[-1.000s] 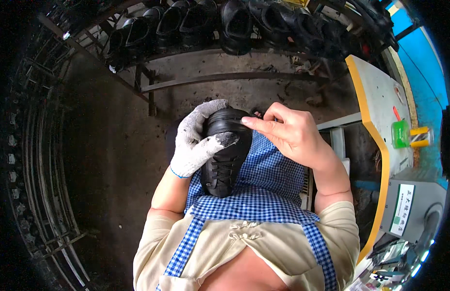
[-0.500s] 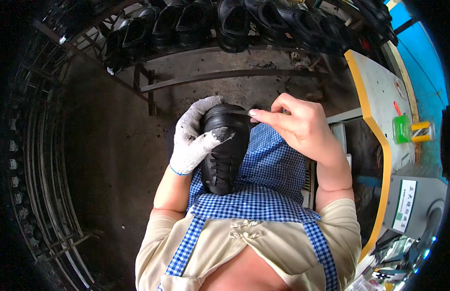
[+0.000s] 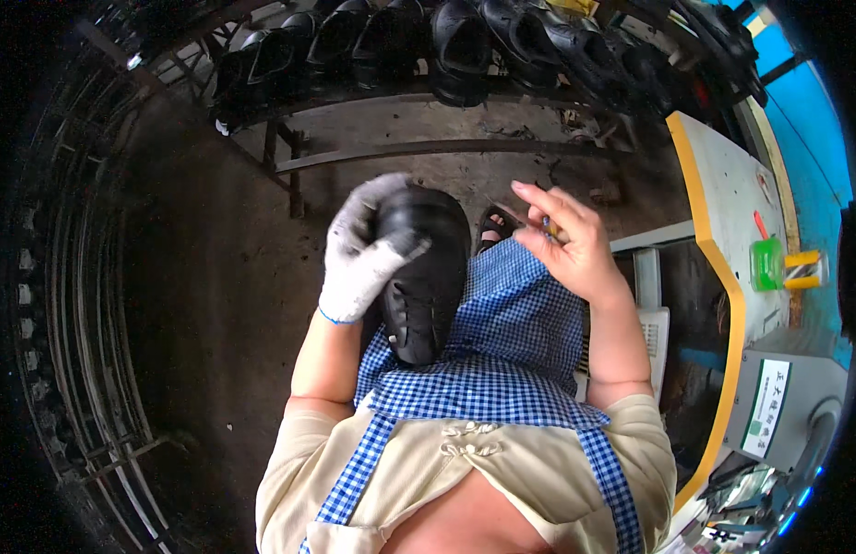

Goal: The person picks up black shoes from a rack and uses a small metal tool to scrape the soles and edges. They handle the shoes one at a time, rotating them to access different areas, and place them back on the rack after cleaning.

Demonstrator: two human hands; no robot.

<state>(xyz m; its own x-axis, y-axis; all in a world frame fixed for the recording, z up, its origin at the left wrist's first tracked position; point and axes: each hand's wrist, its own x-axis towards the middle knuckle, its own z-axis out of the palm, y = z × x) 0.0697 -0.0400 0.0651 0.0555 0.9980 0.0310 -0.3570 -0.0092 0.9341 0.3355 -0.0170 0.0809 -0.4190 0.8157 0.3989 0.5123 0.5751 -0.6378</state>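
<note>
My left hand [image 3: 354,263], in a whitish glove with darkened fingertips, grips a black lace-up shoe [image 3: 437,277] over my lap. The shoe's laces lie on the side near me, and its broad rounded end points away. To the right, my right hand [image 3: 583,254] is bare and apart from the shoe. Its curled fingers hold a slim tool [image 3: 553,227] with a yellowish handle; a thin point shows faintly toward the shoe. Motion blurs the tool's tip and the gloved fingers. A blue-and-white checked apron [image 3: 515,309] covers my lap beneath the shoe.
A metal rack [image 3: 428,152] with several black shoes [image 3: 460,46] stands ahead. On the right are a yellow-edged white panel [image 3: 723,203], a green container [image 3: 766,263] and a grey machine box [image 3: 788,397]. Metal rails [image 3: 100,351] run along the left. A sandalled foot [image 3: 495,226] shows below.
My right hand has drawn the tool away from the shoe, slightly right, where before it touched the shoe's far end. My left hand still holds the shoe, slightly shifted and turned.
</note>
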